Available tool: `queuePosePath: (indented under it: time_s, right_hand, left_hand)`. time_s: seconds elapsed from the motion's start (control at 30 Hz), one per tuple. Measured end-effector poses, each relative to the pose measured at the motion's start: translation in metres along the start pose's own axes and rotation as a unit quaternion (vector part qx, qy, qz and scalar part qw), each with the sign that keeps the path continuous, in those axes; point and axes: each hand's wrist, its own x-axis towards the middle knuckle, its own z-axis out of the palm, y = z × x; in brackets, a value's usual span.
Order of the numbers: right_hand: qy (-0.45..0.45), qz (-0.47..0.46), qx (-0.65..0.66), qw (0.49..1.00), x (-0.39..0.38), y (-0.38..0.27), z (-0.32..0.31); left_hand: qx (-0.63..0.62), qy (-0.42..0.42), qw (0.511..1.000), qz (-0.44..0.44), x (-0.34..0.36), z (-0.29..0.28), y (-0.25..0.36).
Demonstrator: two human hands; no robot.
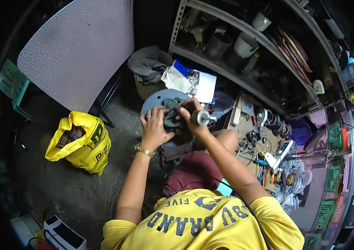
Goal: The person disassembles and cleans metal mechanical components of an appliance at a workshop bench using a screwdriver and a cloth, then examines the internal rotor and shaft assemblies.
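A dark grey crumpled cloth (170, 118) lies on a round blue-grey stool top (152, 100). My left hand (155, 125) is palm down over the stool's left side, fingers bent but apart, touching the cloth's edge. My right hand (190, 116), at the cloth's right side, is closed round a cylindrical silvery metal tool (203, 118) with a short pale stem. Its fingertips are near or on the cloth; I cannot tell whether the tool touches it. Behind the stool lie papers with a blue folder (204, 87) and a white rag (173, 81).
A yellow bag (81, 150) stands on the floor at left, below a large pale panel (77, 50) and green chair (12, 83). A bucket with grey cloth (145, 89) is behind the stool. Metal shelving (239, 33) and a board crowded with tools and parts (264, 166) line the right.
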Motion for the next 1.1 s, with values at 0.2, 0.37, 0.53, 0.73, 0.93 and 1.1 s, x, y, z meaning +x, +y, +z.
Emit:
queuePosePath:
  time_s: [0.2,0.37,0.53,0.73,0.93,1.1]
  right_hand:
    - [-0.031,0.040,0.012,0.999,0.010,0.001,-0.001]
    - [-0.026,-0.013,0.056,0.998,0.014,-0.001,-0.004]
    - [-0.046,0.050,0.101,0.993,0.002,-0.024,-0.015]
    - [0.015,-0.112,-0.169,0.979,0.024,-0.039,-0.036]
    - [0.042,-0.008,-0.093,0.995,0.023,-0.043,-0.023]
    - [0.030,0.021,0.136,0.990,0.014,-0.064,-0.015]
  left_hand:
    - [-0.134,0.034,0.988,0.062,0.024,0.019,0.008]
    - [-0.068,0.078,0.992,0.073,0.029,0.038,0.023]
    - [-0.028,0.065,0.996,0.061,0.026,0.050,0.009]
    - [-0.014,0.047,0.998,0.044,0.043,0.056,0.031]
    - [-0.012,0.021,0.999,0.047,0.032,0.040,0.026]
    - [0.105,-0.037,0.991,0.070,0.008,0.022,0.006]
